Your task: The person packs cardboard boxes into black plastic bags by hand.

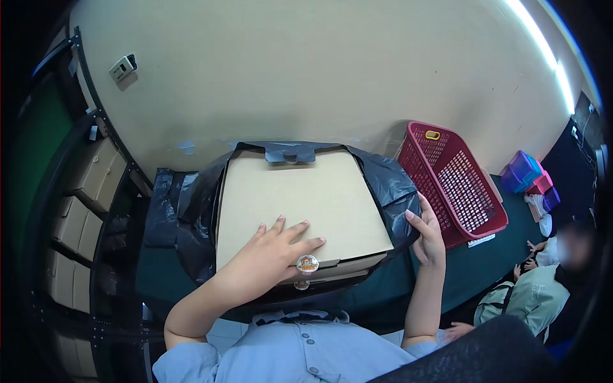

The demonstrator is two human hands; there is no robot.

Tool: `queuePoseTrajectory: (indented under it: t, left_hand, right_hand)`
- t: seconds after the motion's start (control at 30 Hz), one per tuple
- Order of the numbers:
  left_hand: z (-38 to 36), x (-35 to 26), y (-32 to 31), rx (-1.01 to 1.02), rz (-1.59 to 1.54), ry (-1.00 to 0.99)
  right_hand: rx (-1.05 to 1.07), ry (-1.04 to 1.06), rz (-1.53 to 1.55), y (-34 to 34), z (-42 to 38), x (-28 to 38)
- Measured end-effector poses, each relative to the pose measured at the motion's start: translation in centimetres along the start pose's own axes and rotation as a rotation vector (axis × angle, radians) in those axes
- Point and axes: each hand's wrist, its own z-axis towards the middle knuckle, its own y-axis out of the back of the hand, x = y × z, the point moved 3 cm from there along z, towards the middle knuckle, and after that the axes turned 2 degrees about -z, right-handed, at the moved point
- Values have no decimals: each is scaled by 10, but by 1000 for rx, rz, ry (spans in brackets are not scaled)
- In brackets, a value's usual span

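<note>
A large cardboard box [297,204] lies in the middle, with a black plastic bag [389,185] around its back and sides. The bag's cut handle shows behind the box's far edge. My left hand [274,249] rests on the lid near its front edge, fingers spread. A round sticker [307,264] shows beside that hand at the front edge, and a second one is below it. At the right, my right hand [428,233] pinches the bag's edge between thumb and fingers.
A red plastic basket [450,182] stands right of the box on the green-covered table [476,268]. Farther right are colourful containers [520,172] and a seated person [530,290]. Shelves with boxes [73,230] line the left. A wall [287,70] rises behind.
</note>
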Motion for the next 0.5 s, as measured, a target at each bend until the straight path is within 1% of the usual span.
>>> queuePoseTrajectory:
  t: [0.07,0.13,0.33,0.43,0.5]
  left_hand:
    - [1,1,-3,34,-23,-24]
    - [-1,1,-10,-15,-97,-29]
    - [-1,3,-10,49,-94,8]
    - [-3,-3,-2,-1,-141,38]
    - [-1,-1,-11,3,-97,34]
  right_hand:
    - [11,-11,-14,4,1,0]
    - [17,-25,-26,5,1,0]
    - [26,-27,-14,2,1,4]
    - [32,-37,-6,1,3,4]
    - [33,-31,-6,1,2,4]
